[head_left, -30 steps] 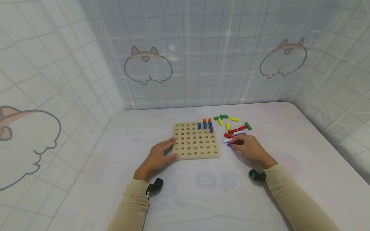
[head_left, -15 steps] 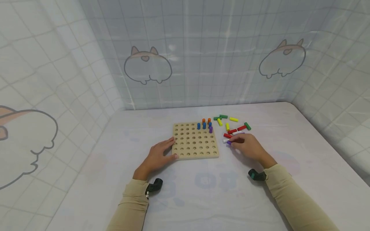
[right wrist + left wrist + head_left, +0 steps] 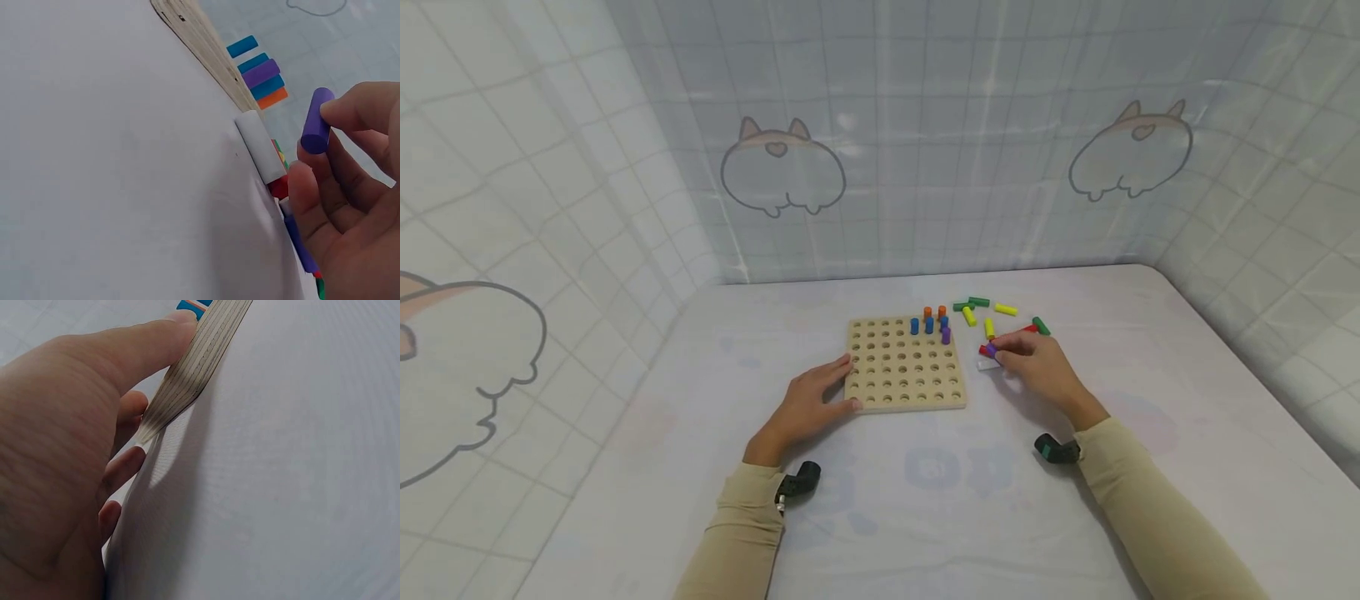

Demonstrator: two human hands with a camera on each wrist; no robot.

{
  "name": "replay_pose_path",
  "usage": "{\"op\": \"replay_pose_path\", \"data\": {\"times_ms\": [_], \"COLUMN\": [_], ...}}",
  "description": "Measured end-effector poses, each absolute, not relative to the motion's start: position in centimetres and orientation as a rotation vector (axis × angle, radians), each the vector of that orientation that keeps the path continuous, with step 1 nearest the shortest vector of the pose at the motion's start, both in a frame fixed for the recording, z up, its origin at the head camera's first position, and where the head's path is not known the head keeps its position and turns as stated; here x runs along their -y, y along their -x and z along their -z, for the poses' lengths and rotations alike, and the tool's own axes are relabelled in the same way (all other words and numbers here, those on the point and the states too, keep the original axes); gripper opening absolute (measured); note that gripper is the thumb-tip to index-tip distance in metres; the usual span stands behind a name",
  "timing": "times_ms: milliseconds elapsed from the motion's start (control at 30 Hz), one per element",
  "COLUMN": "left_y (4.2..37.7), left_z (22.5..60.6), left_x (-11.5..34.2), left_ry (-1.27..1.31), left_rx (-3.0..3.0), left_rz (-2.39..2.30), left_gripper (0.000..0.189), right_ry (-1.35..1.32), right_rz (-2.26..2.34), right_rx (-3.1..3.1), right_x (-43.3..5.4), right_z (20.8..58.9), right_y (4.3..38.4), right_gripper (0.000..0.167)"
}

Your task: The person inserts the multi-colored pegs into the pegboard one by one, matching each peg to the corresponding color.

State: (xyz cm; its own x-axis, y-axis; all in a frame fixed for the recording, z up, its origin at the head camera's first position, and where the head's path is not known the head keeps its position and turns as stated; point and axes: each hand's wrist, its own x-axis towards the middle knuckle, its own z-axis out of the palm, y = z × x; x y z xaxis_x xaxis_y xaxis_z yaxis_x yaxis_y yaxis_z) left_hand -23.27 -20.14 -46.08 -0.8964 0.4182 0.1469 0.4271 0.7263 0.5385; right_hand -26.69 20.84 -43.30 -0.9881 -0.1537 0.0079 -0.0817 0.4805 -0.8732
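My right hand (image 3: 1041, 375) pinches a purple peg (image 3: 317, 122) between thumb and fingers, lifted just above the loose pegs. The left hand (image 3: 808, 408) lies at the near left corner of a wooden pegboard (image 3: 925, 407), thumb on the front edge and fingers, nearly straight, along its left side. Upright in the board's far right corner stand two orange pegs, several blue pegs (image 3: 929, 325) and one purple peg (image 3: 946, 336). A white peg (image 3: 259, 145) lies below the right hand.
Right of the board lie loose green, yellow (image 3: 1006, 309) and red pegs (image 3: 1031, 328), partly hidden by my right hand. Another purple peg (image 3: 300, 244) shows beneath that hand in the right wrist view. A white cloth covers the table, with a patterned curtain (image 3: 925, 167) behind.
My right hand has picked up the purple peg from the table and raised it slightly away from me, toward the red pegs. The left hand stays at the board.
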Motion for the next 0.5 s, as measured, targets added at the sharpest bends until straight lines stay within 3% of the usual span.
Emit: {"op": "replay_pose_path", "data": {"times_ms": [500], "left_y": [23.3], "left_z": [45.9], "left_x": [20.1], "left_ry": [0.697], "left_rx": [2.919], "left_rz": [0.921], "left_gripper": [0.075], "right_ry": [0.143], "right_rz": [1.877], "right_rx": [-2.491], "right_x": [-19.3], "right_z": [43.3], "right_y": [28.8], "right_gripper": [0.029]}}
